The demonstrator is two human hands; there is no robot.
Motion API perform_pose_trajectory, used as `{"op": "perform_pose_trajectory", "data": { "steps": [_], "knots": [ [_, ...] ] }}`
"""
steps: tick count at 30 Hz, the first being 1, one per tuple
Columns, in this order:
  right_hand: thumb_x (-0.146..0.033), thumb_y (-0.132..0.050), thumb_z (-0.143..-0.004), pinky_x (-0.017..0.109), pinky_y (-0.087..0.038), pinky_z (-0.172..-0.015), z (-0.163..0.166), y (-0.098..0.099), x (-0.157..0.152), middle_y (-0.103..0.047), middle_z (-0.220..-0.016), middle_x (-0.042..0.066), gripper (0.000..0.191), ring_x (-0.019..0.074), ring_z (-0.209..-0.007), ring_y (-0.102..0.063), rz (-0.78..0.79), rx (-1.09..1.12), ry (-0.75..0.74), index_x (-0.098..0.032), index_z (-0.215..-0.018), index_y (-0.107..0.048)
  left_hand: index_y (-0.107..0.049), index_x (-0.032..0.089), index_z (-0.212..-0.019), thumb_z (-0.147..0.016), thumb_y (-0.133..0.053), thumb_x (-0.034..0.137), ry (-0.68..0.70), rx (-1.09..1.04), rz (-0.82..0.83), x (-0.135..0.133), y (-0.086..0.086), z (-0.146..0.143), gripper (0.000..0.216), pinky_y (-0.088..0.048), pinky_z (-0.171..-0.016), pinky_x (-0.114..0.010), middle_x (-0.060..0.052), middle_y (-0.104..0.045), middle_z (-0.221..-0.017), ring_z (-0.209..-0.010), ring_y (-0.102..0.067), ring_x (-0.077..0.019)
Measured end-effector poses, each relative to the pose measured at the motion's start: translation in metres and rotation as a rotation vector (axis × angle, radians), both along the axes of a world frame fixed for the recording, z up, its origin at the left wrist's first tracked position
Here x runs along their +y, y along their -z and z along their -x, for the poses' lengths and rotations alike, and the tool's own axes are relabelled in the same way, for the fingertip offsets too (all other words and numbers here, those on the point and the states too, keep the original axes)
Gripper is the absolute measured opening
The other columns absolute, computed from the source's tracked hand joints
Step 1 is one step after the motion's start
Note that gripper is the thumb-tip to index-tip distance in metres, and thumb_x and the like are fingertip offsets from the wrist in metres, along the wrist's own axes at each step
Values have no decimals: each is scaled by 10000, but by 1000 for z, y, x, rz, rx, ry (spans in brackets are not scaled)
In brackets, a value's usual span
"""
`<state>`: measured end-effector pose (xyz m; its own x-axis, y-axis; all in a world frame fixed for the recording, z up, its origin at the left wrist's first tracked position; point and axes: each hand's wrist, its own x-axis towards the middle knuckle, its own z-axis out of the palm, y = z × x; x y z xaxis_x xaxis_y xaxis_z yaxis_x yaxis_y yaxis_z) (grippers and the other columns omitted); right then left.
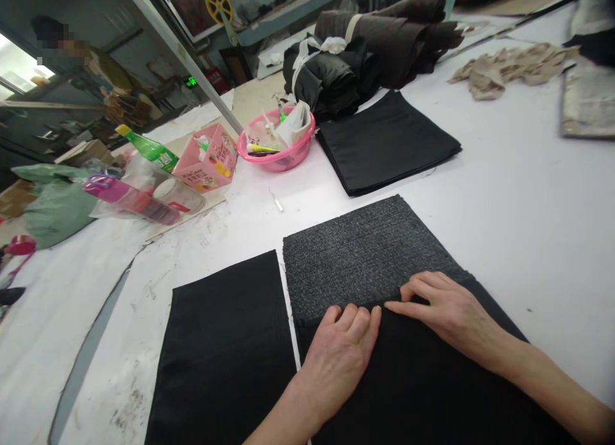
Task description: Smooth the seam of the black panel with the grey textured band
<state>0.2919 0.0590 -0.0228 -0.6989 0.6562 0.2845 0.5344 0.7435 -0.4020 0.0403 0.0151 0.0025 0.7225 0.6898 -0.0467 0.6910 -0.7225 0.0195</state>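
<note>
**Two hands pressing flat on cloth**

Left hand [339, 355] and right hand [449, 310] are lying with fingers stretched flat, gripping nothing, where the grey cloth [360, 253] is meeting the black cloth [423, 387] at the table's [528, 208] near side. The black cloth is running out of frame below. Bare table is lying open to the right.

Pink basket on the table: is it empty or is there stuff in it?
Not empty. The round pink plastic basket holds a crumpled white cloth poking above its rim and a thin yellow stick-like item.
</note>
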Motion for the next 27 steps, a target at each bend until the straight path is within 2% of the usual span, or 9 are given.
{"op": "perform_pose_trajectory", "data": {
  "steps": [3, 11, 17, 21, 27],
  "knots": [
    [-204, -375, -1070, 357, -371, -818, -7, -2, 0, -527, -1005, 39, 308, 187, -938, -500, 12, 2, 21, -318, -1224, -617, -355, 88, -1442, -985, -369, 103, 13, -2, -16, 0, 1, -3, 457, -440, -870, -368, -96, -520, -1160, -1053, -492, -206],
    [-201, -354, -1066, 347, -388, -809, -15, 0, 0, -540, -1013, 43, 333, 194, -937, -515, -14, -29, 38, -327, -1216, -623, -336, 126, -1458, -986, -404, 140, 8, -5, 29, 2, 0, -9, 477, -442, -798, -365, -68, -531, -1073, -949, -503, -199],
    [-209, -344, -1071, 359, -373, -816, -15, -2, -1, -536, -1022, 51, 331, 202, -952, -505, 4, -50, 27, -317, -1239, -609, -347, 73, -1438, -984, -389, 110, 25, -13, 30, 4, 0, -13, 458, -430, -859, -360, -85, -516, -1138, -1009, -489, -201],
    [-201, -346, -1071, 366, -371, -836, -18, -2, -2, -537, -1030, 49, 332, 202, -970, -506, -18, -48, 31, -309, -1252, -603, -325, 59, -1446, -971, -408, 104, 36, 9, 11, 6, -2, -17, 484, -437, -821, -361, -79, -515, -1087, -959, -500, -194],
    [-197, -359, -1067, 367, -378, -846, -27, -2, -2, -549, -1020, 46, 326, 205, -979, -513, -48, -59, 51, -304, -1241, -612, -336, 107, -1446, -974, -435, 145, 29, 20, 16, 10, -5, -24, 484, -441, -763, -340, -52, -515, -988, -883, -511, -181]
  ]
}}
